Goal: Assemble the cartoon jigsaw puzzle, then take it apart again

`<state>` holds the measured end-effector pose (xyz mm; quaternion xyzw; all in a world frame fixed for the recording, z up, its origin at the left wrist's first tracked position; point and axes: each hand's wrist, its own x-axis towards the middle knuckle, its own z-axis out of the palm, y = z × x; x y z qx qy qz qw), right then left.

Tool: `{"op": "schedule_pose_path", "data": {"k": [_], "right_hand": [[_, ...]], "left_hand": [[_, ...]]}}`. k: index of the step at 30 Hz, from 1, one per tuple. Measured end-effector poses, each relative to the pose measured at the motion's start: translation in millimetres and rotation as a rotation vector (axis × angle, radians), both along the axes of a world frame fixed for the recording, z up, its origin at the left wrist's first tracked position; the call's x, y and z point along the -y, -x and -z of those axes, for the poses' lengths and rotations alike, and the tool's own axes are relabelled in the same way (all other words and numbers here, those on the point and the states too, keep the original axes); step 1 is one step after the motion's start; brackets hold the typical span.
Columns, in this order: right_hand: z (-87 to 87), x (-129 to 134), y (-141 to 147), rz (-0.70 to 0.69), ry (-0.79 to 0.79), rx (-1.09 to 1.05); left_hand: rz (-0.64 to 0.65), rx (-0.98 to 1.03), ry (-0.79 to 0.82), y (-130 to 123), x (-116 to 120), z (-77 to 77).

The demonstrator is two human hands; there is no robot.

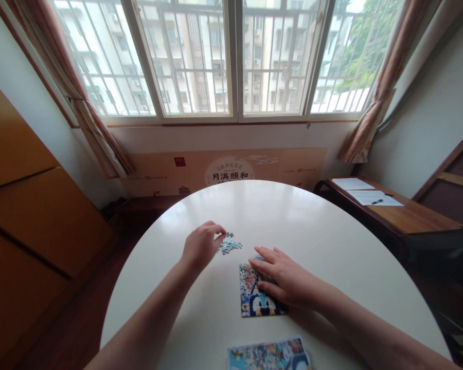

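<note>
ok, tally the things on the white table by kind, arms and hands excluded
Puzzle-piece pile: 1 (pieces too small to count)
Picture panels: 2 (far one partly covered by the right hand, near one cut off by the frame)
Total: 3

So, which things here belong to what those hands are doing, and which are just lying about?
In use:
- loose puzzle pieces, beside the left fingers
- colourful puzzle, under the right fingers
- picture card, probably, as its pattern looks similar

Just lying about:
- papers on the wooden side table
- dark pen-like object on them
</note>
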<state>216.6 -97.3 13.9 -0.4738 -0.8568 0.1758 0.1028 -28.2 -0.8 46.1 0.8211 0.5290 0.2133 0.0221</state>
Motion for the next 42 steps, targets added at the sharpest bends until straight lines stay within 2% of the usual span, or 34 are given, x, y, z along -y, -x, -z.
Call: {"op": "schedule_pose_path", "data": {"k": [3, 5, 11, 18, 22, 26, 30, 33, 37, 42], "right_hand": [[3.9, -0.9, -0.6, 0.008, -0.008, -0.013], [5.5, -1.3, -0.5, 0.01, -0.012, -0.017], [2.3, -0.2, 0.2, 0.037, -0.021, -0.025], [3.3, -3.9, -8.0, 0.095, -0.063, 0.002], [3.3, -4.7, -9.4, 0.106, -0.056, -0.016], [0.9, -3.9, -17.4, 0.142, -0.071, -0.012], [-0.2, -5.1, -33.6, 0.167, -0.092, -0.002], [-3.6, -5.6, -40.1, 0.159, -0.089, 0.017], [-9.9, -4.2, -36.8, 0.129, -0.104, 0.033], [-9.8, -3.0, -27.4, 0.093, -0.134, 0.017]], "left_hand": [[-0.162, -0.039, 0.017, 12.1, -8.7, -5.2], [-0.192, -0.059, 0.057, 15.5, -11.4, -5.6], [-0.176, -0.109, 0.193, 13.7, -12.3, -4.4], [-0.187, -0.16, 0.327, 10.7, -8.3, -10.8], [-0.192, -0.157, 0.337, 10.7, -9.3, -8.3], [-0.169, -0.152, 0.274, 12.2, -12.0, -3.8], [-0.102, -0.129, 0.186, 5.0, -6.6, -3.4], [0.014, -0.09, 0.179, -8.2, 4.8, -0.1], [0.222, -0.018, 0.202, -27.8, 22.5, 13.4], [0.343, 0.009, 0.122, -42.3, 33.2, 29.1]]}}
